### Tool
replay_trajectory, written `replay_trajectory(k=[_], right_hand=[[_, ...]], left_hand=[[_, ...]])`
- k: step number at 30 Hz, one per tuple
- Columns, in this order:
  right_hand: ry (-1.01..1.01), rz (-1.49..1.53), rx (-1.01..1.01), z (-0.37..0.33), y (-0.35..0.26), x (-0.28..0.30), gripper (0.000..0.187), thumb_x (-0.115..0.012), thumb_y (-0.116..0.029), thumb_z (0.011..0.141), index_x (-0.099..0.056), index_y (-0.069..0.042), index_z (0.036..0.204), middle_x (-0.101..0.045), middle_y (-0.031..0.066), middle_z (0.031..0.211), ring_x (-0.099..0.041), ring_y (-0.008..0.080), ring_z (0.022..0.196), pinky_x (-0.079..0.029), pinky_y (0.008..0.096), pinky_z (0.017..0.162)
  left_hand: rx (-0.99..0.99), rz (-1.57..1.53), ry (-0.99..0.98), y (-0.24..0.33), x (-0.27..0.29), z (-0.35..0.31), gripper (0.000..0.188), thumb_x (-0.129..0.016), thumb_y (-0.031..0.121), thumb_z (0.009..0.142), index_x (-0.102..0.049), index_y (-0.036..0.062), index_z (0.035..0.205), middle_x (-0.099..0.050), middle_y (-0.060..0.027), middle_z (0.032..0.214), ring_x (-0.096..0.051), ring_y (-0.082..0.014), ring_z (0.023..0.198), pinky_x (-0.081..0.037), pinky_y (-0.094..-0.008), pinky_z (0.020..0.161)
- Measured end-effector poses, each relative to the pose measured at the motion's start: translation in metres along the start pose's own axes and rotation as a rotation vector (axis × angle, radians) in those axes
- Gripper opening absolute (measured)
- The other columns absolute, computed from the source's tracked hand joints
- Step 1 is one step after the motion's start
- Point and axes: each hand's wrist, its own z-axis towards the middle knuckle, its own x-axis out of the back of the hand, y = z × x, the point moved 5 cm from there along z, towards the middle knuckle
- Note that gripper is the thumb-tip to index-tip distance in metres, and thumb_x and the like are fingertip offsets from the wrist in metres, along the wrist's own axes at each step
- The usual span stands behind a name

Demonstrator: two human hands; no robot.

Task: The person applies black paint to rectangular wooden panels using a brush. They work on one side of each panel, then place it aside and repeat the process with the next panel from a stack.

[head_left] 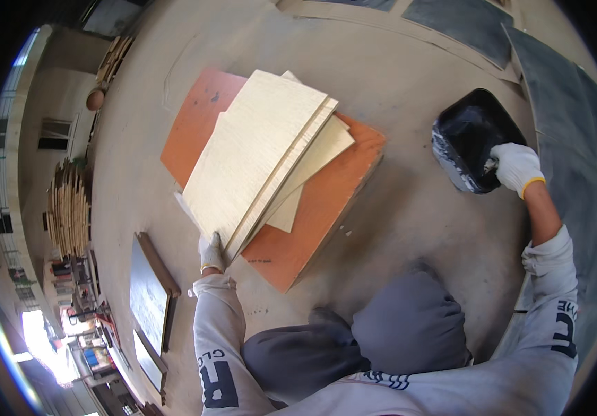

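Observation:
My left hand (212, 252), in a white knit glove, grips the near corner of a stack of pale wooden boards (264, 142), thumb on the edge and the other fingers mostly hidden. The boards lie fanned at different angles on a large orange-brown panel (340, 201). My right hand (517, 166), also in a white glove with a yellow cuff, reaches over the rim of a black plastic tub (475, 104). Its fingers are closed around a small greyish thing whose kind I cannot make out. White smears coat the tub's outer side.
Dark sheets (569, 125) lie along the right and far right. Dark-faced panels (149, 291) rest on the floor at the left. Stacked wood (68, 208) stands farther left. My bent knees (409, 319) are close to the orange-brown panel.

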Motion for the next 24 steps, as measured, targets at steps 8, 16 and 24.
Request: replay_trajectory(k=[8,16,24], right_hand=[[-0.158,-0.158,-0.017,0.028,0.012,0.009,0.022,-0.074,-0.021,0.085,-0.084,-0.009,0.101,-0.079,0.0201,0.103,-0.077,0.0409,0.098,-0.062,0.0489,0.084],[-0.28,-0.218,0.076,0.097,-0.005,-0.027,0.03,-0.074,-0.018,0.079,-0.083,-0.006,0.105,-0.079,0.0207,0.108,-0.078,0.0386,0.1,-0.062,0.0472,0.084],[-0.313,-0.268,0.099,0.099,0.011,-0.029,0.028,-0.075,-0.022,0.081,-0.083,-0.007,0.103,-0.079,0.0199,0.108,-0.077,0.039,0.1,-0.062,0.0479,0.085]], left_hand=[[0.053,0.449,0.017,0.02,-0.087,-0.061,0.063,-0.072,0.046,0.1,-0.064,-0.0024,0.14,-0.072,-0.0199,0.124,-0.069,-0.0333,0.111,-0.056,-0.0441,0.095],[0.036,0.648,0.172,0.083,-0.065,-0.094,0.066,-0.079,0.021,0.095,-0.054,0.0076,0.154,-0.067,-0.0235,0.14,-0.068,-0.0397,0.123,-0.053,-0.0449,0.105],[0.036,0.572,0.132,0.095,-0.086,-0.107,0.067,-0.082,0.019,0.092,-0.055,0.0066,0.152,-0.069,-0.0231,0.136,-0.069,-0.0382,0.12,-0.054,-0.0456,0.105]])
